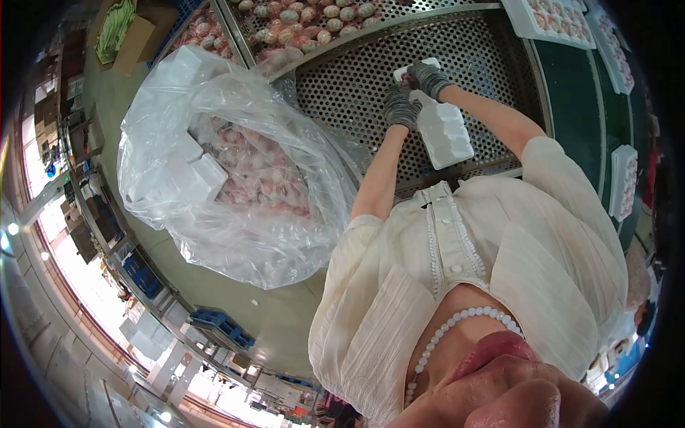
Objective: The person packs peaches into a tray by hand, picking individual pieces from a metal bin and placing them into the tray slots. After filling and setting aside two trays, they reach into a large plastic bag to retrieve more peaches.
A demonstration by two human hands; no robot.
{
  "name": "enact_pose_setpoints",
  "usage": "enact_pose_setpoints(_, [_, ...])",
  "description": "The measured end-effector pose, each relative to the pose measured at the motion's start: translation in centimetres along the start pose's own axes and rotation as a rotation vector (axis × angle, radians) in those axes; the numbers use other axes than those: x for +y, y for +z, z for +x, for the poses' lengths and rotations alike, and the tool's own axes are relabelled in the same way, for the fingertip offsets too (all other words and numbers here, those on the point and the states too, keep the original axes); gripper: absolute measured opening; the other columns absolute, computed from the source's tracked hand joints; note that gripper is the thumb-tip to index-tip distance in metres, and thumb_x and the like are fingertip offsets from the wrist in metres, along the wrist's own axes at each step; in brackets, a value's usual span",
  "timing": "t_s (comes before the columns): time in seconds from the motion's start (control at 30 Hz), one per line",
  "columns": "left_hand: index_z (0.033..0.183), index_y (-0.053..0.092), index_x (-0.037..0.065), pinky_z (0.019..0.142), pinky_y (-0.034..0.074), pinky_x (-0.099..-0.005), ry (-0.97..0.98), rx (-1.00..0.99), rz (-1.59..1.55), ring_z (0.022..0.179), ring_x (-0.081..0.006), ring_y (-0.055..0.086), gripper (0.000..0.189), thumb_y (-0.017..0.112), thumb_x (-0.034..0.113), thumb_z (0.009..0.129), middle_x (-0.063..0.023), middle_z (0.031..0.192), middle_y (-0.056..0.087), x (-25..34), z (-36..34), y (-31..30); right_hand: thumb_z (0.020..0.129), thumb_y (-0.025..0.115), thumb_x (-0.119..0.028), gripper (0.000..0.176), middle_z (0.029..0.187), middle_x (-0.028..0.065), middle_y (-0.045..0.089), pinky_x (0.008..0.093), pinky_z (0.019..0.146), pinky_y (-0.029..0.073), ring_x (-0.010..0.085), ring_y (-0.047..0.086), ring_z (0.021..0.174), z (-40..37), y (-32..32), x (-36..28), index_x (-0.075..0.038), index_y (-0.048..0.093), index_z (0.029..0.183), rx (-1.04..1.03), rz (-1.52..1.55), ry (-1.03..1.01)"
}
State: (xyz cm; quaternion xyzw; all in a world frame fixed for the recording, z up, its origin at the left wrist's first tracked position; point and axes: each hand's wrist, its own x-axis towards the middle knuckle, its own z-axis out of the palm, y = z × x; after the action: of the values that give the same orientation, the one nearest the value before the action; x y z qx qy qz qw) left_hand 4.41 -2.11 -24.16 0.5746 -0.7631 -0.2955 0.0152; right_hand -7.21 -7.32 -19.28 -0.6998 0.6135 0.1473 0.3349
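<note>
My left hand [401, 108], in a grey striped glove, reaches over the perforated metal tray [342, 93] with its fingers curled. My right hand [429, 80], gloved the same way, meets it fingertip to fingertip. Something small and dark reddish shows between the fingers; I cannot make out what it is. Under and behind the right hand a white foam piece [402, 73] peeks out, mostly hidden. Just below both hands a white foam tray [445, 135] with moulded hollows lies on the perforated metal, close to my left wrist.
A large clear plastic bag [235, 250] at left holds white foam pieces [207, 177] and reddish wrapped items. Egg-like items [332, 25] fill a bin beyond the metal rim. Filled white trays [553, 21] stand on the green surface [571, 93] at right. A cardboard box [143, 36] sits upper left.
</note>
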Motion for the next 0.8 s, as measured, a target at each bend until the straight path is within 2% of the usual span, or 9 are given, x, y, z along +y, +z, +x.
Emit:
enact_pose_setpoints(0.3, [0.098,0.048,0.003,0.069,0.044,-0.035,0.031,-0.242,-0.089,0.075,-0.0275,0.053,0.041,0.056,0.024,0.064,-0.013,0.078,0.054,0.2,1.5,-2.9,0.062,0.057,-0.021,0.022,0.073,0.0147,0.057,0.0383,0.059,0.044,0.0273,0.057,0.069,1.1,2.7,1.1,-0.006,0.059,0.079,0.152,-0.14,-0.065])
enact_pose_setpoints(0.37, [0.098,0.048,0.003,0.065,0.045,-0.0355,-0.154,-0.092,-0.738,0.066,-0.0254,0.054,0.041,0.055,0.029,0.067,-0.0116,0.071,0.056,-1.8,1.8,-0.9,0.062,0.058,-0.024,0.024,0.072,0.0149,0.057,0.037,0.063,0.044,0.0286,0.056,0.073,0.2,2.5,2.0,-0.008,0.06,0.08,0.413,0.14,-0.209])
enact_pose_setpoints(0.5, [0.096,0.049,0.006,0.065,0.044,-0.0355,-1.024,-0.119,-1.597,0.075,-0.0223,0.052,0.031,0.039,0.031,0.079,-0.0104,0.086,0.053,-0.4,0.2,-0.6,0.074,0.056,-0.028,0.037,0.09,0.0065,0.056,0.0273,0.064,0.043,0.0156,0.054,0.076,-3.8,4.7,2.8,-0.005,0.05,0.102,0.173,1.21,0.031])
enact_pose_setpoints(0.53, [0.099,0.046,0.006,0.069,0.044,-0.0341,-0.672,-0.084,-2.013,0.08,-0.0217,0.05,0.032,0.032,0.029,0.082,-0.0107,0.093,0.05,-1.7,0.5,3.6,0.078,0.051,-0.031,0.043,0.098,0.0052,0.052,0.0233,0.069,0.043,0.0112,0.051,0.081,-2.9,8.2,4.2,-0.004,0.043,0.11,0.278,1.301,-0.22])
enact_pose_setpoints(0.57, [0.099,0.046,0.006,0.069,0.044,-0.0341,-0.665,-0.097,-2.009,0.08,-0.0217,0.05,0.032,0.032,0.029,0.082,-0.0107,0.093,0.05,-2.5,1.1,5.5,0.077,0.052,-0.03,0.044,0.1,0.0065,0.05,0.0236,0.071,0.043,0.0113,0.051,0.084,-5.6,5.9,3.1,-0.004,0.041,0.111,-0.021,1.476,0.058])
enact_pose_setpoints(0.63, [0.102,0.044,0.006,0.074,0.043,-0.0341,0.223,-0.804,-2.643,0.083,-0.0218,0.049,0.032,0.036,0.03,0.082,-0.0109,0.096,0.049,-2.9,1.7,8.1,0.076,0.053,-0.027,0.041,0.101,0.0064,0.05,0.024,0.069,0.044,0.0126,0.051,0.082,-6.5,7.7,3.9,-0.005,0.043,0.11,0.072,1.726,-0.022])
enact_pose_setpoints(0.67, [0.103,0.044,0.006,0.076,0.043,-0.0359,-0.615,-0.129,-2.255,0.085,-0.0232,0.049,0.033,0.044,0.028,0.079,-0.0107,0.099,0.049,0.6,0.8,4.8,0.076,0.053,-0.027,0.041,0.101,0.0064,0.05,0.024,0.069,0.044,0.0126,0.051,0.082,-7.1,7.5,4.3,-0.005,0.043,0.11,0.084,1.731,-0.017])
enact_pose_setpoints(0.73, [0.102,0.045,0.005,0.076,0.043,-0.0363,-0.638,-0.134,-2.266,0.086,-0.0237,0.049,0.032,0.048,0.026,0.077,-0.0103,0.099,0.049,2.0,-1.0,2.1,0.074,0.056,-0.022,0.038,0.097,0.0058,0.051,0.0232,0.065,0.045,0.0119,0.052,0.078,-8.1,6.2,4.5,-0.005,0.045,0.106,0.078,2.239,0.128])
enact_pose_setpoints(0.8, [0.1,0.047,0.004,0.074,0.045,-0.0377,-0.671,-0.098,-2.23,0.087,-0.0248,0.05,0.033,0.056,0.021,0.073,-0.0107,0.098,0.05,2.2,-1.4,1.8,0.074,0.056,-0.022,0.035,0.093,0.0046,0.052,0.0224,0.064,0.044,0.0106,0.052,0.075,-9.2,6.3,4.3,-0.005,0.047,0.104,0.176,1.925,0.046])
